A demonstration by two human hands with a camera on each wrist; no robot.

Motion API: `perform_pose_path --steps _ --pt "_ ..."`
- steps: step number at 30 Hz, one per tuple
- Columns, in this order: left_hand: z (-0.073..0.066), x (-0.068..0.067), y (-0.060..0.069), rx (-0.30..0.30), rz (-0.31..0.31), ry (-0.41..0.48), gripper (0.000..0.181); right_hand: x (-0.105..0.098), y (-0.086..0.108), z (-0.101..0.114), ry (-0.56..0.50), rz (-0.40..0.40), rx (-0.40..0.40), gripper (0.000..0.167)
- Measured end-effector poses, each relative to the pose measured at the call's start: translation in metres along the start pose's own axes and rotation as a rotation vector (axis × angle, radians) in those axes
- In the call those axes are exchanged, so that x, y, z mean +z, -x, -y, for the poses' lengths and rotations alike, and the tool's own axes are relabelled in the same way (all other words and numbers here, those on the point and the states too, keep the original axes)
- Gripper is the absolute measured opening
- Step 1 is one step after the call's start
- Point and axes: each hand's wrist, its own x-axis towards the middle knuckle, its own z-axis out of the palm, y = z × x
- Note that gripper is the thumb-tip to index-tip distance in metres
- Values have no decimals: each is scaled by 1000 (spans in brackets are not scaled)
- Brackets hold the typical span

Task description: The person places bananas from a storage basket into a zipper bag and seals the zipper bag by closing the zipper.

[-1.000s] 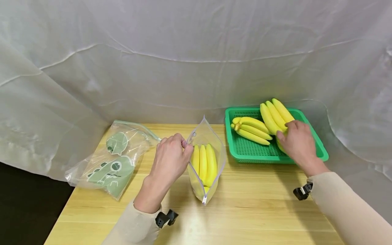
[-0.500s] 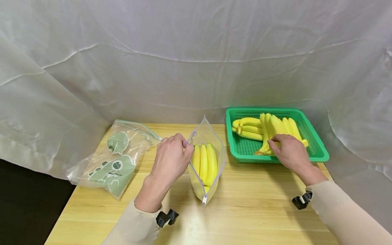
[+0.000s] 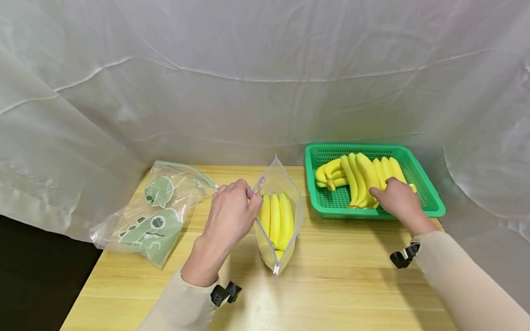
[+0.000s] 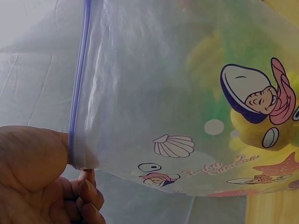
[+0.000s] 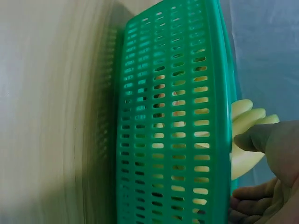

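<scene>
My left grip (image 3: 232, 209) pinches a bag (image 3: 276, 178) of bananas (image 3: 275, 223) mid-tabletop (image 3: 339, 285), its pink script (image 4: 219, 166) illegible; whether my right grip (image 3: 400, 202) holds bunches (image 3: 361, 179) in the far-right corner's green basket (image 3: 337, 213), I can't tell.

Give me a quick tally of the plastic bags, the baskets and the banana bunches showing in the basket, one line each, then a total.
Plastic bags: 2 (dinosaur-print bag, open bag)
Green basket: 1
Banana bunches showing in it: 3 (left bunch, middle bunch, right bunch)
Total: 6
</scene>
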Motion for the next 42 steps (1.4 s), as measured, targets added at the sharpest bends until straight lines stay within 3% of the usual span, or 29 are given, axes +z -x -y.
perform_pose_path --steps 2,4,10,15,17,22,24,30,33,35,38,42 --pt "0 -1 0 -3 1 1 13 0 -4 2 -12 47 14 83" --pt "0 -1 1 -5 3 3 12 2 -7 5 -27 45 12 78" --pt "1 -2 1 -3 2 3 12 11 -5 26 -50 -106 -89 59" --pt "1 -2 1 -3 2 3 13 17 -1 37 -83 -165 -176 52" --pt "1 -2 1 -5 6 5 13 17 -2 34 -108 -140 -145 66" --pt "3 -2 2 -8 11 5 13 16 -8 27 -172 83 -23 105" --pt "3 -2 2 -5 12 9 14 18 -11 25 -182 130 -6 103" --pt "3 -2 2 3 9 13 14 21 -17 23 -235 115 5 75" --pt "3 -2 3 -1 10 14 14 22 -17 26 -259 117 18 75" --pt "3 -2 3 1 13 15 14 23 -16 28 -274 61 19 79" --pt "3 -3 3 3 17 20 14 25 -14 31 -263 -136 -33 81" --pt "3 -3 3 6 17 18 14 31 -13 34 -38 -462 -236 83"
